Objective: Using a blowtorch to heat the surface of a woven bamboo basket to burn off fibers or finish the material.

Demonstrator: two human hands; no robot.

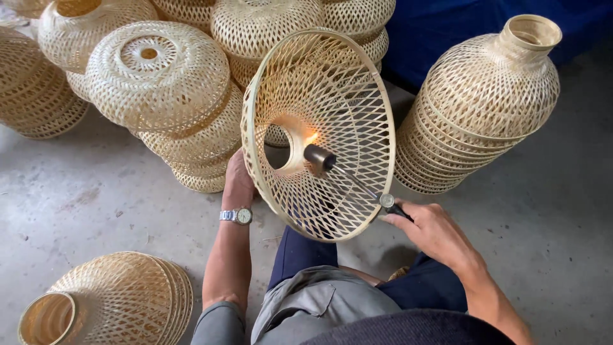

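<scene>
Flame is played inside a woven bamboo shade (319,128), which is held tilted above the knees by the left hand (237,182), closed on its outer wall. The torch (348,176) is gripped firmly in the right hand (431,230) (best kept moving, so nothing scorches). One torch, one wristwatch (237,216), roughly six shade stacks (479,108) are counted.

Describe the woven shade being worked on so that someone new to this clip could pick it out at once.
Start at the grey concrete floor ringed with stacked bamboo shades. In the centre, the left hand holds one woven shade up on edge. Unlike its neighbours, it is off the floor, open mouth toward the camera, with the right hand's torch flaming inside.
</scene>
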